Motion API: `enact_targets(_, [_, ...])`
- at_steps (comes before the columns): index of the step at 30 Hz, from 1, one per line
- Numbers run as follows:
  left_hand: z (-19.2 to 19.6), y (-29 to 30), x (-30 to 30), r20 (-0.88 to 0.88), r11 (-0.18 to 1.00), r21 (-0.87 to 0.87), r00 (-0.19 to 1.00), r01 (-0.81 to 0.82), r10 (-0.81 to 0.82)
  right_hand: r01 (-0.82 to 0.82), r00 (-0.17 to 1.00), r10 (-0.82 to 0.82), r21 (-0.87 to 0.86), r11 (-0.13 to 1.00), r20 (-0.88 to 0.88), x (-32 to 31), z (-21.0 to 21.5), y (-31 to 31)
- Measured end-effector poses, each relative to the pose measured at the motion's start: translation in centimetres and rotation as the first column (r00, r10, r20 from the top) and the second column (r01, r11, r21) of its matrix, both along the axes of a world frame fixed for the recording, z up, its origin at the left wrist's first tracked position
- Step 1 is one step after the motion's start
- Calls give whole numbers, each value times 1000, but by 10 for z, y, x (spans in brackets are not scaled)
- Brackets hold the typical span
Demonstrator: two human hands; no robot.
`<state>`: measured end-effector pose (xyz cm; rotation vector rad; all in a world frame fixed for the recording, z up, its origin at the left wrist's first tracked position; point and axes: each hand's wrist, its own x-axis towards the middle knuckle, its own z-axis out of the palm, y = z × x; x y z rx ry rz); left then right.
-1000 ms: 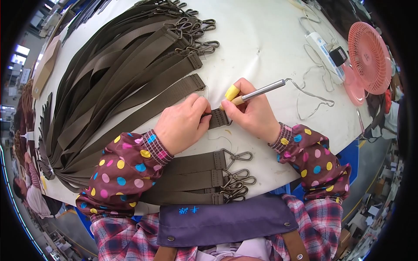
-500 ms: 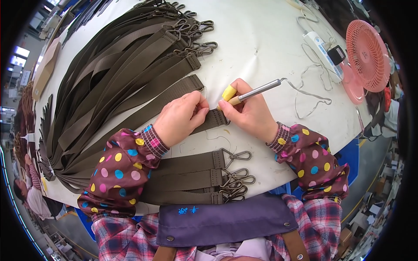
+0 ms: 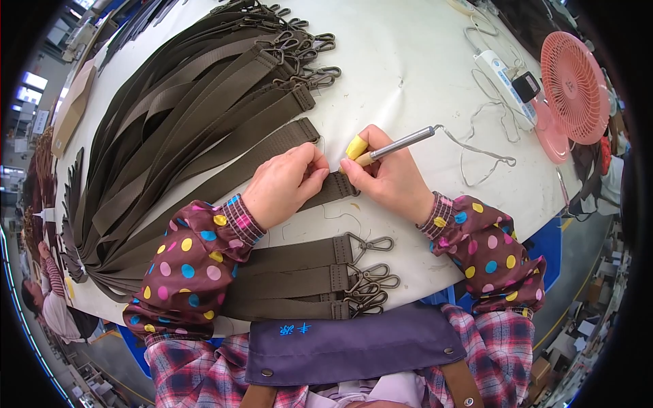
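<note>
Right fingers (image 3: 358,175) clasp one pen-shaped tool (image 3: 407,141) | left fingers (image 3: 311,159) pinched (hold unclear) | one fan (image 3: 575,88)

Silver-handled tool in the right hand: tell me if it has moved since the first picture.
Yes, slightly: the silver-handled tool has shifted left, its rear end now a little farther from the white power strip.
</note>
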<state>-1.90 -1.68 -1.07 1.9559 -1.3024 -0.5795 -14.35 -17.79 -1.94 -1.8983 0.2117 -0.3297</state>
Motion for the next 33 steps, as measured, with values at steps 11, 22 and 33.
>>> enact_targets(11, [1,0,0,-15,1000,18,1000,1,0,-7,1000,7,-13,1000,-1,1,0,0])
enact_targets(22, [23,12,-2,283,992,124,959,-14,-22,43,997,-50,120,992,62,-4,4,-2])
enact_targets(33, [15,9,-23,732,993,115,677,-13,-76,16,987,-20,29,999,161,-21,20,-3])
